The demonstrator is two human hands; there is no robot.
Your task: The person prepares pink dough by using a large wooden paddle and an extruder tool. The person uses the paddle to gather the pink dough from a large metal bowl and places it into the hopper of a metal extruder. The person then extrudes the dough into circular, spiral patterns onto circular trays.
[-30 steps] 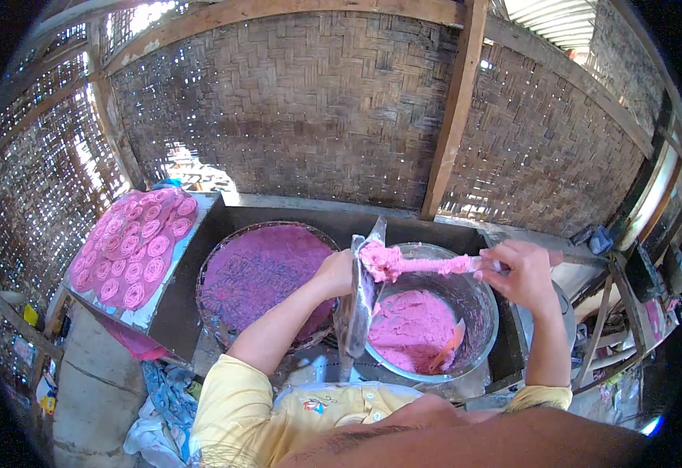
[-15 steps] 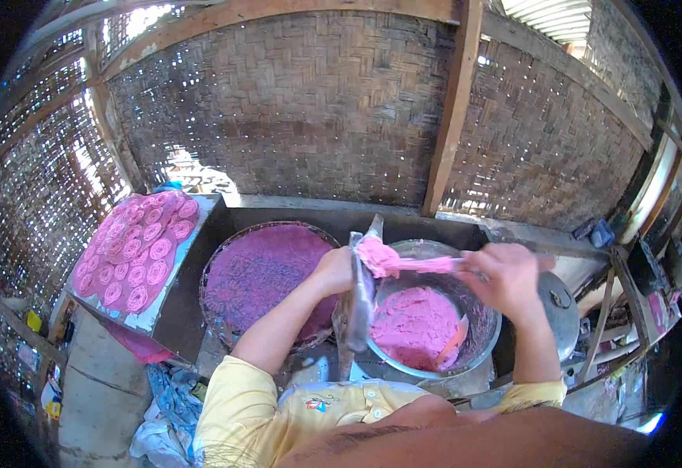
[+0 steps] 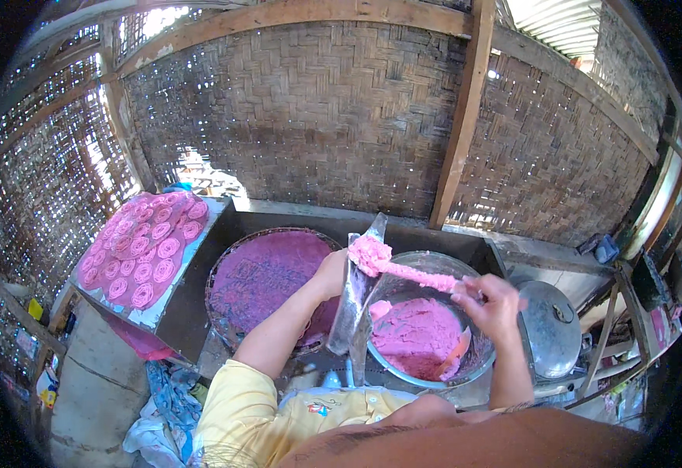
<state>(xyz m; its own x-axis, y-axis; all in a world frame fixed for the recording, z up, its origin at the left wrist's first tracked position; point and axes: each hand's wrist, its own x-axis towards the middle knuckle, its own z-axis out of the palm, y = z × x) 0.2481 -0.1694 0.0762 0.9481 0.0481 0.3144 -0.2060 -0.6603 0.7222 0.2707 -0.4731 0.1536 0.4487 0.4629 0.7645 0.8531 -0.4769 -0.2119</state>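
Observation:
My left hand (image 3: 331, 274) is closed around the far part of a worn, greyish wooden press (image 3: 344, 313) with a handle sticking out; its fingers are partly hidden behind it. In my right hand (image 3: 493, 306) is a stick (image 3: 427, 278) thickly coated with pink dough, slanting up to the left. Its far end meets a lump of pink dough (image 3: 370, 254) at the top of the press. Below the stick stands a metal basin (image 3: 477, 366) holding a mass of pink dough (image 3: 419, 331), with an orange scraper (image 3: 456, 352) stuck in its right side.
Left of the press lies a round woven tray (image 3: 214, 312) with a pink-stained surface. Farther left, pink coiled rosettes (image 3: 142, 248) cover a sheet on a box. A metal lid (image 3: 548, 327) sits right of the basin. Crumpled cloths (image 3: 165, 413) lie at the lower left.
My right hand has come down a little, and the stick now slopes down toward it. The dough lump sits higher on the press. My left hand keeps its hold.

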